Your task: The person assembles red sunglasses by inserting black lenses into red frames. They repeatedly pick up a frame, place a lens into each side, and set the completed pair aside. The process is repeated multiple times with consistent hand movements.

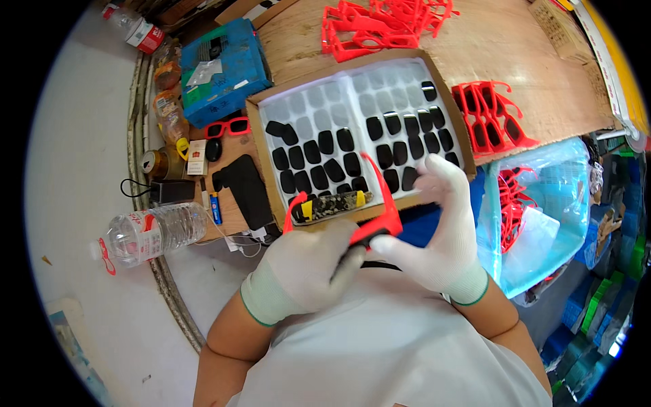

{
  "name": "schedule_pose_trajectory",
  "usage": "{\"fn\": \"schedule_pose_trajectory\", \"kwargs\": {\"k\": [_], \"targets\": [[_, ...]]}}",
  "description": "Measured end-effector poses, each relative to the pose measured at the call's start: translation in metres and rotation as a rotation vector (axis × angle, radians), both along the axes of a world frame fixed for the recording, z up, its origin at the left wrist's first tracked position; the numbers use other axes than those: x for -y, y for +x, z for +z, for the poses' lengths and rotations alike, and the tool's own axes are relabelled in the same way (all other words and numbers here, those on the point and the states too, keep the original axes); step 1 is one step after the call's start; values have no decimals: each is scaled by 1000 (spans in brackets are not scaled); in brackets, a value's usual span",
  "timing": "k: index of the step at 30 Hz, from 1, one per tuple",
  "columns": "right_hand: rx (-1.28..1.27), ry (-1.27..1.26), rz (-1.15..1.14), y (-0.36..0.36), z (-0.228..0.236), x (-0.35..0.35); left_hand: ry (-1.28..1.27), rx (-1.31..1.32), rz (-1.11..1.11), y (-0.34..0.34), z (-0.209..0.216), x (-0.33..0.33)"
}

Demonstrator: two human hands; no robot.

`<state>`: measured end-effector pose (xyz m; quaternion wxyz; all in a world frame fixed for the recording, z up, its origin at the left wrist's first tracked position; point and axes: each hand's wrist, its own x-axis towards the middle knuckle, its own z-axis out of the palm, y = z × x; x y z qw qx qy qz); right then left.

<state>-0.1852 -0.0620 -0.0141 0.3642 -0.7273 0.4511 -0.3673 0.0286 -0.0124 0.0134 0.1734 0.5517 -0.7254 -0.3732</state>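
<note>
Presumably, handle as light, springy and easily scratched the red glasses frame (386, 220), pinched in the left hand (302, 268), near the right hand (449, 241), spread with thumb (400, 253) against it; take by the edge, not by the thin temples (387, 197). Ahead of both hands, see smooth, rounded dark lenses (325, 141) in a white-lined cardboard tray (261, 152).

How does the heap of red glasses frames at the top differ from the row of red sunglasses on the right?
The heap of frames is tangled, while the row of sunglasses is lined up side by side. The row clearly shows dark lenses; I see none in the heap. Both are red and lie on the wooden table.
</note>
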Motion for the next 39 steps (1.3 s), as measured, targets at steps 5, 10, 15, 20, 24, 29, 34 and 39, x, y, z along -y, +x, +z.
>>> {"fn": "schedule_pose_trajectory", "kwargs": {"k": [5,10,15,20,24,29,34,39], "targets": [[153,343,649,-20,-8,28,121,-279,-281,25,-12,52],[281,1004,267,-15,13,32,-56,890,63,103,-116,129],[371,1068,228,-25,4,42,-2,1042,-66,106,-134,144],[443,1116,182,-23,5,41,-103,985,-59,112,-125,134],[633,996,213,-22,0,29,-372,614,174,74,-75,90],[655,1041,329,-19,2,12,-845,50,-49,29,-32,27],[644,943,337,5,21,-3,-839,18,-107,0,-22,21],[530,923,328,-2,8,-19,-739,-20,-30,-8,-14,7]]}}
